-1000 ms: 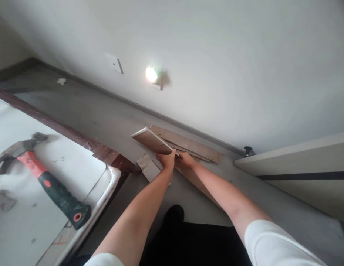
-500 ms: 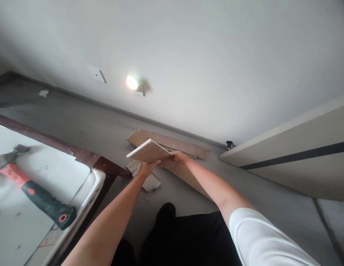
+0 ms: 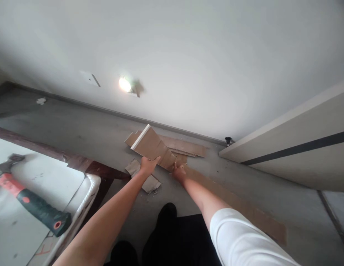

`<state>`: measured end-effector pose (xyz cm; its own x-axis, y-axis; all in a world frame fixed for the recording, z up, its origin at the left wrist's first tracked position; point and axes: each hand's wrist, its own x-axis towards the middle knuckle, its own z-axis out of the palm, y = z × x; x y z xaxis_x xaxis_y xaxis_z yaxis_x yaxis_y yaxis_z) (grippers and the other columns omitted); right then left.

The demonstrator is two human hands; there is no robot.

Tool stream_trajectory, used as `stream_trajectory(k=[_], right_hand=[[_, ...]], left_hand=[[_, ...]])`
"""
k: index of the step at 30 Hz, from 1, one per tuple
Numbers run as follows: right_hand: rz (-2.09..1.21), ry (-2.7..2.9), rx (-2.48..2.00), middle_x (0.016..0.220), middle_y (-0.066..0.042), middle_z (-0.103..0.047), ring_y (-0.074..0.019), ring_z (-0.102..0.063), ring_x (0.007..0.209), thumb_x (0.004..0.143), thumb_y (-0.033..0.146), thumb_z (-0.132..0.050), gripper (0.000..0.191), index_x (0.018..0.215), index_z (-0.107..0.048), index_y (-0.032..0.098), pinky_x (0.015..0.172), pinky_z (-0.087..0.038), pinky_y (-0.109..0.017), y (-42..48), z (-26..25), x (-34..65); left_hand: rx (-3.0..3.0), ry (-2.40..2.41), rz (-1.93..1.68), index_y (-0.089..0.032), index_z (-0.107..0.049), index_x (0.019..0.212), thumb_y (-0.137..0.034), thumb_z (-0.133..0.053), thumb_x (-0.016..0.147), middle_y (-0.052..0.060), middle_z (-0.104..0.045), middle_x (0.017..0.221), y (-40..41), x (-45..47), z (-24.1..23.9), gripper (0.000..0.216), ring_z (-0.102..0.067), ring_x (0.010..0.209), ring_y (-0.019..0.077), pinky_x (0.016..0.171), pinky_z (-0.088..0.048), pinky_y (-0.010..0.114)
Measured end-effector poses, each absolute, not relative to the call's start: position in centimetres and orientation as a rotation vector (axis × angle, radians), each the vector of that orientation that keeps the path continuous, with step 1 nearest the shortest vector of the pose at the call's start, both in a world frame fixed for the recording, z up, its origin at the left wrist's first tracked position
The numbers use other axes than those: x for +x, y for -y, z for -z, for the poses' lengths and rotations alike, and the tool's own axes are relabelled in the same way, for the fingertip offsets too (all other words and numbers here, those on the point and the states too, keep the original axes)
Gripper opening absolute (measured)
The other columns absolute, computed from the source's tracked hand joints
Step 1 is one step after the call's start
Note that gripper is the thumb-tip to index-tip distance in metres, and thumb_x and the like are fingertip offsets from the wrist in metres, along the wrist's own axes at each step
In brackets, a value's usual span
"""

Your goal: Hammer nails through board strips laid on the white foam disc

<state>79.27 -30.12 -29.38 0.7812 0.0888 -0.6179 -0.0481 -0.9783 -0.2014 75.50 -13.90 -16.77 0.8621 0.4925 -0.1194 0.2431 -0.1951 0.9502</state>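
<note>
Both my hands grip a short light-brown floorboard piece (image 3: 152,146) tilted up off the grey floor. My left hand (image 3: 148,164) is closed on its near left edge. My right hand (image 3: 178,172) is closed on its lower right end. More brown board pieces (image 3: 188,147) lie flat behind it along the wall. A long board (image 3: 238,207) lies on the floor under my right arm. Small broken scraps (image 3: 149,183) lie just below my left hand.
A hammer (image 3: 33,205) with a red and black handle lies on a white surface (image 3: 50,177) at the left, edged by a dark wooden strip (image 3: 77,160). A pale door or panel (image 3: 294,147) stands at the right. A wall light (image 3: 124,84) glows above.
The held board piece has been lifted and tipped up steeper, its far end now raised. My right hand dropped lower and nearer; the long floorboard under my arm now shows.
</note>
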Motion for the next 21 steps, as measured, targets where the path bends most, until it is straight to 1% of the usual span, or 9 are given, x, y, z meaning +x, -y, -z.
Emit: stream_trajectory(k=[5, 10, 12, 14, 17, 19, 21], right_hand=[[-0.968, -0.120, -2.844, 0.122, -0.009, -0.053, -0.0216, -0.055, 0.103, 0.088, 0.032, -0.053, 0.036, 0.120, -0.051, 0.017, 0.085, -0.048, -0.043, 28.9, 30.7, 78.8], [-0.906, -0.110, -2.832, 0.120, -0.009, -0.053, -0.0204, -0.057, 0.099, 0.088, 0.033, -0.052, 0.036, 0.120, -0.050, 0.017, 0.082, -0.050, -0.041, 30.1, 30.4, 78.0], [-0.893, -0.089, -2.822, 0.120, -0.009, -0.054, -0.0198, -0.057, 0.098, 0.088, 0.033, -0.051, 0.035, 0.120, -0.050, 0.018, 0.081, -0.050, -0.040, 30.6, 30.4, 77.8], [-0.890, -0.055, -2.814, 0.120, -0.009, -0.053, -0.0203, -0.057, 0.099, 0.088, 0.033, -0.052, 0.036, 0.120, -0.050, 0.017, 0.082, -0.050, -0.041, 30.9, 30.6, 77.6], [-0.890, -0.010, -2.802, 0.121, -0.009, -0.053, -0.0205, -0.056, 0.100, 0.088, 0.033, -0.052, 0.035, 0.119, -0.051, 0.018, 0.083, -0.049, -0.041, 31.2, 31.1, 77.7], [-0.904, -0.007, -2.795, 0.118, -0.008, -0.055, -0.0199, -0.057, 0.099, 0.088, 0.033, -0.052, 0.034, 0.118, -0.052, 0.018, 0.083, -0.049, -0.041, 31.2, 31.5, 78.0], [-0.926, -0.018, -2.789, 0.116, -0.008, -0.056, -0.0196, -0.058, 0.097, 0.088, 0.033, -0.052, 0.034, 0.118, -0.052, 0.017, 0.081, -0.050, -0.040, 31.3, 31.9, 78.4]], left_hand=[[1.769, -0.549, -0.260, -0.015, -0.064, 0.089, -0.024, -0.072, 0.061, 0.012, -0.068, 0.101, 14.5, 75.8, 17.9, 0.031, -0.060, 0.103, 0.0256, 0.092, -0.047, 0.040], [1.654, -0.690, -0.215, -0.016, -0.066, 0.085, -0.024, -0.073, 0.061, 0.011, -0.069, 0.100, 12.4, 75.0, 18.4, 0.027, -0.062, 0.097, 0.0249, 0.092, -0.047, 0.041], [1.569, -0.787, -0.189, -0.015, -0.067, 0.086, -0.024, -0.073, 0.062, 0.012, -0.069, 0.101, 11.6, 74.3, 18.8, 0.027, -0.063, 0.096, 0.0250, 0.089, -0.049, 0.041], [1.441, -0.879, -0.145, -0.014, -0.066, 0.091, -0.024, -0.071, 0.064, 0.013, -0.067, 0.104, 11.2, 73.8, 19.2, 0.029, -0.064, 0.095, 0.0250, 0.082, -0.052, 0.040], [1.314, -0.908, -0.094, -0.013, -0.065, 0.095, -0.023, -0.069, 0.067, 0.014, -0.066, 0.107, 11.3, 73.5, 19.6, 0.030, -0.064, 0.093, 0.0246, 0.076, -0.054, 0.039], [1.341, -0.860, -0.112, -0.013, -0.065, 0.095, -0.020, -0.069, 0.067, 0.013, -0.066, 0.108, 11.3, 73.6, 19.5, 0.029, -0.063, 0.096, 0.0240, 0.081, -0.053, 0.039], [1.418, -0.792, -0.162, -0.014, -0.066, 0.092, -0.016, -0.070, 0.065, 0.012, -0.066, 0.108, 11.4, 73.8, 19.3, 0.028, -0.062, 0.100, 0.0232, 0.089, -0.049, 0.039]])
